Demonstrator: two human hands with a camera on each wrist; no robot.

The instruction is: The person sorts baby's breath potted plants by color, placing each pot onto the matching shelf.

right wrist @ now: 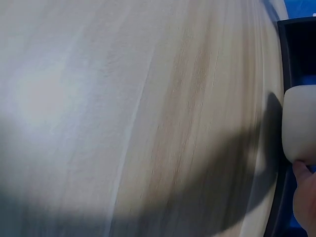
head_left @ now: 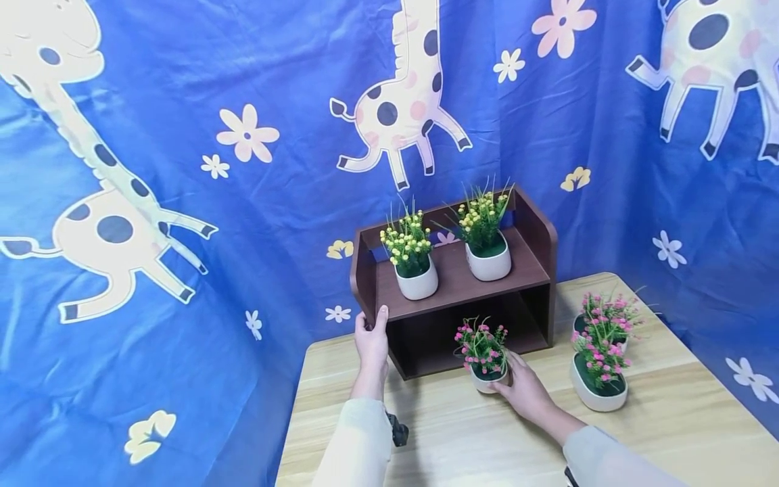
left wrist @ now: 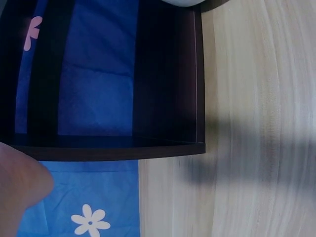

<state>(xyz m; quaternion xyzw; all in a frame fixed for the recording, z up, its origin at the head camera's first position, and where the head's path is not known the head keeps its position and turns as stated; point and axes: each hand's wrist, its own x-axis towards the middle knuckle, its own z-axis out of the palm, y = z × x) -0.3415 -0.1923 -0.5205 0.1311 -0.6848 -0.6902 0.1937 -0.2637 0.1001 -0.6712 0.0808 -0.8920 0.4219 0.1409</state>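
1. The step in hand looks like bringing a small white rounded pot of pink flowers (head_left: 483, 358) to the dark brown two-tier wooden shelf (head_left: 448, 270). The pot is just in front of the shelf's lower opening, near its middle.
2. The right hand (head_left: 528, 389) pinches this pot from its right side, thumb toward the front. The left hand (head_left: 372, 348) grips the front edge of the shelf's left side panel, thumb upward.
3. As a judgement, the next move calls for a level slide into the shelf's lower tier, with the blooms kept under the upper board and the left hand bracing the frame.
4. Two white pots of yellow flowers (head_left: 414, 267) stand on the shelf's upper board. To the right of the shelf, two other white pots of pink flowers (head_left: 599, 382) stand on the pale wood-grain table (head_left: 462, 446).
5. The left fingertips outside the shelf's panel are hidden. Whether the held pot's base touches the table cannot be told. The right-wrist view cuts off pot and hand; the left-wrist view shows only slivers of both. Of the pair right of the shelf, the nearer partly covers the farther.
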